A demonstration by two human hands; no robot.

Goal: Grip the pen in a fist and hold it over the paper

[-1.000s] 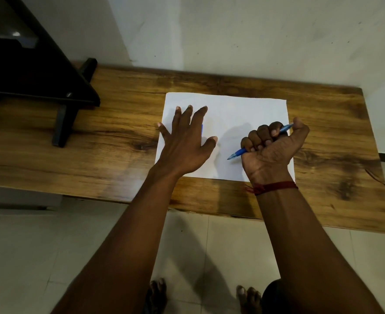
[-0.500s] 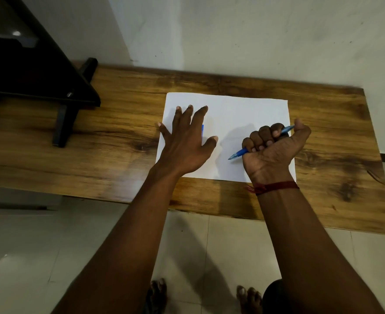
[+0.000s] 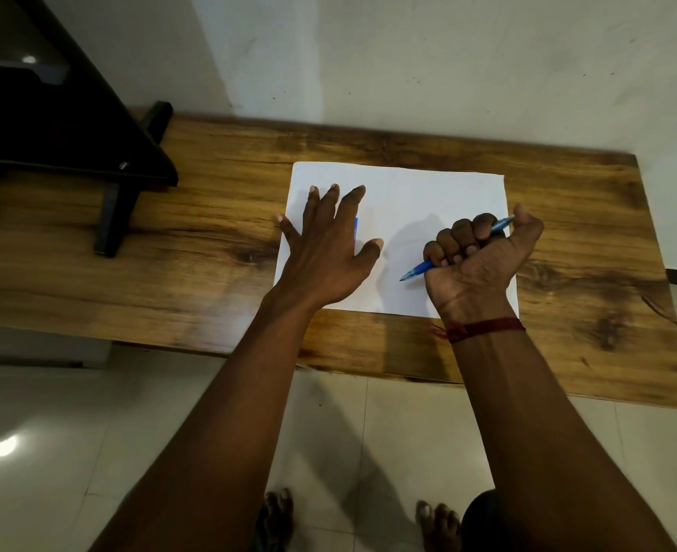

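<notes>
Evidently blank paper (image 3: 416,201), unbranded pen (image 3: 418,269).

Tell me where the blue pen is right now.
In the head view, the blue pen is gripped in the fist of the right hand, its tip pointing left over the white paper on the wooden table.

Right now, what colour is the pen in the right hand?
Blue. The pen shows best in the head view, gripped in the right hand.
</notes>
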